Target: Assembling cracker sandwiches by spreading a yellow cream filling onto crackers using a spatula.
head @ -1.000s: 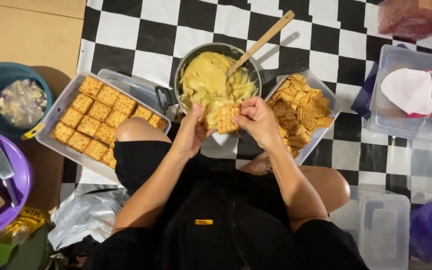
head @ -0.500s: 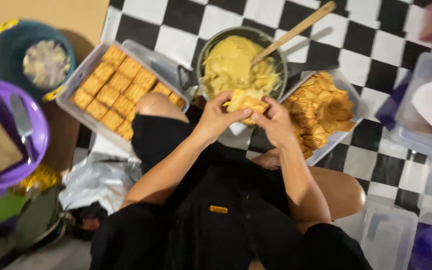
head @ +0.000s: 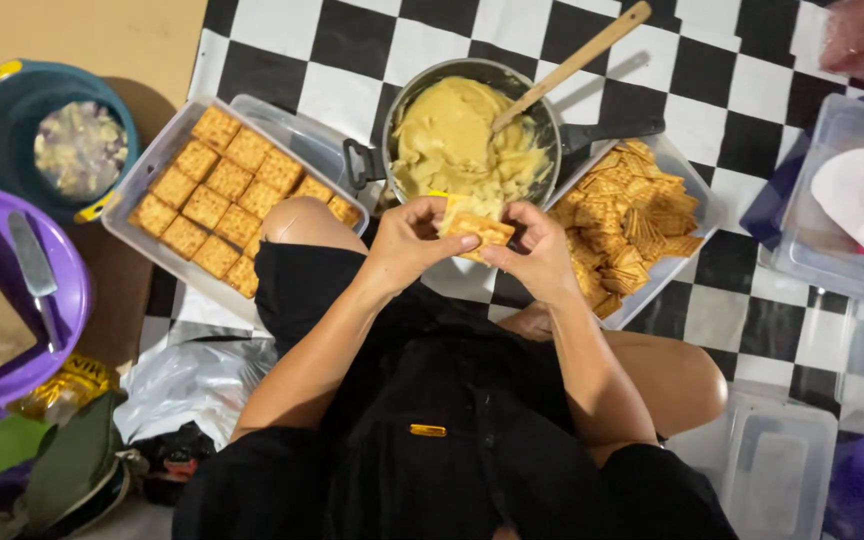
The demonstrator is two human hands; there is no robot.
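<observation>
**Both hands pinch a square cracker in front of the pan of yellow paste**

While the person sits cross-legged on a black-and-white checkered mat (head: 282,40), the left hand (head: 407,240) and the right hand (head: 537,250) meet over the lap, and both are clamped on the same square cracker (head: 477,230). The fingers of each hand are curled together with the thumbs on top, pinching the cracker's opposite edges; it lies roughly flat between them, with a yellow smear showing at its upper edge. The cracker is held just in front of a metal pan (head: 472,130) filled with thick yellow paste, where a wooden spoon (head: 572,65) leans in the paste, its handle pointing up and to the right. Just beside the right hand, a clear plastic tray (head: 697,205) holds a loose heap of plain crackers (head: 622,220). On the left-hand side, touching the bent knee, another clear tray (head: 137,180) carries filled crackers (head: 217,195) set in neat rows. Farther left stand a teal bucket (head: 2,110) with scraps inside and a purple basin (head: 62,300) with a knife (head: 32,265) lying in it.
</observation>
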